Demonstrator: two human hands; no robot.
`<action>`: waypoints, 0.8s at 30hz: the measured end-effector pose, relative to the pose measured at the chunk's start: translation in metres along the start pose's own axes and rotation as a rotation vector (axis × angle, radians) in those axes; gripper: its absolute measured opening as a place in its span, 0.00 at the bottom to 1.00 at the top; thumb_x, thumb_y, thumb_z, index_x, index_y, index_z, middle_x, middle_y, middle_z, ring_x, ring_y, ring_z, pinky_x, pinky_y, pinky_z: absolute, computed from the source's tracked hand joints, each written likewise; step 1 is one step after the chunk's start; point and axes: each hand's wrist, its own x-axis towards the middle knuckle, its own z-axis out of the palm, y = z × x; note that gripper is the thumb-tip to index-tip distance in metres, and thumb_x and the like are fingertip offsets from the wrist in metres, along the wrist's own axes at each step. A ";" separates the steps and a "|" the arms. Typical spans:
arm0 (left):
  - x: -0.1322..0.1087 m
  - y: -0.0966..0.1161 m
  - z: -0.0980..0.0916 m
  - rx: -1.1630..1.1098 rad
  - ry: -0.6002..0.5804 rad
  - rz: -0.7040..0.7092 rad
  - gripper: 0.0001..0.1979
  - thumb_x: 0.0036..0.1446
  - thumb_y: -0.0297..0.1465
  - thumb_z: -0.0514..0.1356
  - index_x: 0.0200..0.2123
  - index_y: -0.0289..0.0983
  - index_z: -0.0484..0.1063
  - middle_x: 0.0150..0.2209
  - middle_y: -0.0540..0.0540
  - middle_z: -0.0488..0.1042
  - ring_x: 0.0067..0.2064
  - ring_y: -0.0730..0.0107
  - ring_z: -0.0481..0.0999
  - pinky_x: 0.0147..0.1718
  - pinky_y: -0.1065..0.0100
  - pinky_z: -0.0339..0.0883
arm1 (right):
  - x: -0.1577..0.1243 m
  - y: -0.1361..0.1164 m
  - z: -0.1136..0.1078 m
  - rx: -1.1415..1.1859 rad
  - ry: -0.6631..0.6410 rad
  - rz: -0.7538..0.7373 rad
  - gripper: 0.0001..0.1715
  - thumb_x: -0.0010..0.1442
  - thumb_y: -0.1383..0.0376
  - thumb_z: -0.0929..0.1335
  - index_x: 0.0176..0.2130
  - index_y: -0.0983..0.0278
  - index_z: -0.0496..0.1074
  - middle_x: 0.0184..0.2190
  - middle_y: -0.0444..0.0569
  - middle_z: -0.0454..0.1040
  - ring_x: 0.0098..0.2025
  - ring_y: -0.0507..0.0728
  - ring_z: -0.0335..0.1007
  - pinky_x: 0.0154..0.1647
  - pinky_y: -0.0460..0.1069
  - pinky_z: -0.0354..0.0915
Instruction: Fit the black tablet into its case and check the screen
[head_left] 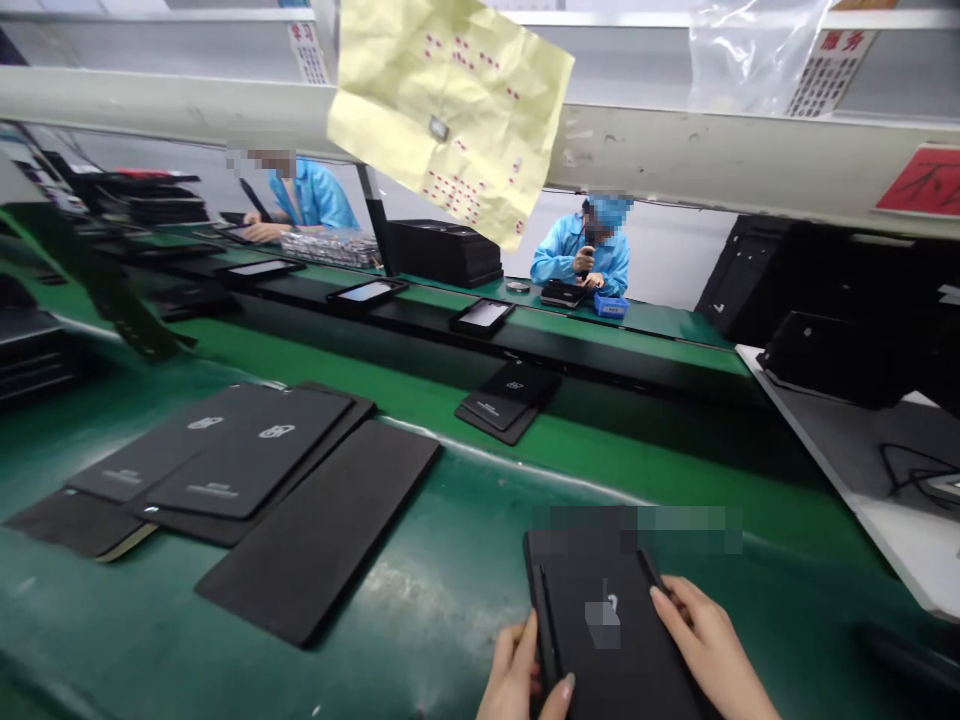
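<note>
A flat black tablet-like panel (607, 680) with a pale logo, partly blurred over, is held tilted above the near bench at the lower right. My left hand (517, 665) grips its left edge, the thumb on top. My right hand (705, 640) grips the right edge, thumb on the upper face and fingers curled at the side. A thin black stylus-like strip (549, 615) runs along the panel's left side. To the left lie two dark panels with white logos (255, 475), resting on dark sheets, and a bare dark foam-like sheet (330, 530).
Beyond the green bench (420, 600), a green belt (637, 450) carries stacked logo panels (502, 400). Several light-screened tablets (484, 315) sit on a ledge behind. Two co-workers in blue (581, 255) work opposite. A yellow paper (450, 110) hangs overhead; black cases (847, 310) stand right.
</note>
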 end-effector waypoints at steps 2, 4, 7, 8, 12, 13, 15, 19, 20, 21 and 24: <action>0.010 0.015 -0.004 0.012 -0.104 0.034 0.31 0.58 0.37 0.51 0.62 0.30 0.57 0.49 0.36 0.64 0.44 0.60 0.72 0.46 0.61 0.69 | -0.008 0.008 0.003 -0.042 0.051 0.030 0.41 0.63 0.42 0.51 0.45 0.68 0.74 0.46 0.60 0.75 0.51 0.68 0.70 0.50 0.58 0.67; 0.021 0.030 -0.009 0.020 -0.155 0.067 0.28 0.59 0.33 0.49 0.62 0.31 0.57 0.51 0.36 0.64 0.50 0.58 0.69 0.52 0.59 0.63 | -0.010 0.016 0.004 -0.074 0.088 0.037 0.43 0.63 0.42 0.49 0.48 0.70 0.73 0.49 0.61 0.73 0.55 0.69 0.66 0.52 0.60 0.66; 0.040 0.044 -0.009 0.019 -0.148 0.092 0.26 0.56 0.28 0.51 0.60 0.33 0.60 0.51 0.37 0.65 0.52 0.56 0.67 0.54 0.58 0.60 | -0.004 0.021 0.001 -0.103 0.111 -0.004 0.39 0.66 0.46 0.49 0.50 0.67 0.72 0.45 0.56 0.75 0.49 0.61 0.71 0.47 0.52 0.69; 0.046 0.046 -0.007 0.013 -0.147 0.089 0.26 0.55 0.27 0.52 0.58 0.33 0.61 0.50 0.37 0.65 0.50 0.57 0.68 0.53 0.58 0.62 | -0.001 0.021 -0.001 -0.117 0.126 -0.016 0.38 0.67 0.47 0.49 0.51 0.67 0.72 0.43 0.55 0.75 0.47 0.59 0.72 0.45 0.50 0.70; 0.064 0.047 0.006 -0.028 -0.120 0.041 0.25 0.47 0.20 0.52 0.52 0.31 0.63 0.46 0.37 0.68 0.45 0.61 0.70 0.47 0.60 0.67 | 0.001 0.009 -0.005 -0.251 0.247 0.023 0.38 0.67 0.48 0.49 0.56 0.69 0.68 0.41 0.57 0.72 0.38 0.62 0.73 0.27 0.52 0.69; 0.068 0.047 0.008 -0.036 -0.104 0.030 0.25 0.46 0.19 0.52 0.51 0.31 0.62 0.47 0.37 0.68 0.46 0.61 0.70 0.48 0.61 0.67 | -0.001 0.004 -0.005 -0.321 0.286 0.016 0.36 0.67 0.48 0.50 0.58 0.67 0.65 0.42 0.57 0.72 0.38 0.63 0.72 0.24 0.52 0.67; 0.081 0.049 0.013 -0.040 -0.055 0.025 0.25 0.48 0.20 0.53 0.53 0.31 0.59 0.51 0.35 0.66 0.52 0.60 0.67 0.51 0.60 0.65 | -0.008 -0.006 -0.003 -0.498 0.348 -0.082 0.31 0.67 0.51 0.54 0.61 0.63 0.62 0.40 0.54 0.74 0.38 0.64 0.72 0.24 0.52 0.66; 0.120 0.056 0.024 -0.001 0.054 0.075 0.20 0.60 0.28 0.53 0.56 0.32 0.58 0.56 0.36 0.64 0.58 0.56 0.64 0.56 0.52 0.59 | -0.019 -0.022 0.003 -0.758 0.318 -0.228 0.27 0.66 0.56 0.57 0.58 0.68 0.65 0.35 0.56 0.77 0.33 0.62 0.72 0.29 0.53 0.69; 0.129 0.057 0.026 0.018 0.076 0.099 0.19 0.62 0.29 0.54 0.56 0.33 0.59 0.56 0.37 0.64 0.58 0.55 0.64 0.56 0.50 0.58 | -0.019 -0.024 0.003 -0.760 0.285 -0.192 0.29 0.66 0.56 0.56 0.57 0.70 0.66 0.34 0.58 0.77 0.33 0.63 0.72 0.28 0.53 0.69; 0.137 0.059 0.029 0.040 0.098 0.125 0.19 0.62 0.30 0.54 0.56 0.34 0.61 0.56 0.38 0.65 0.59 0.54 0.63 0.57 0.48 0.56 | -0.018 -0.024 0.003 -0.733 0.244 -0.141 0.30 0.66 0.55 0.55 0.57 0.71 0.66 0.33 0.59 0.76 0.32 0.64 0.73 0.27 0.53 0.69; 0.150 0.062 0.035 0.104 0.149 0.197 0.17 0.64 0.33 0.54 0.55 0.36 0.64 0.57 0.39 0.66 0.59 0.54 0.63 0.59 0.46 0.54 | -0.013 -0.014 -0.001 -0.476 0.123 0.044 0.33 0.65 0.50 0.54 0.58 0.66 0.64 0.29 0.57 0.76 0.33 0.65 0.75 0.25 0.53 0.69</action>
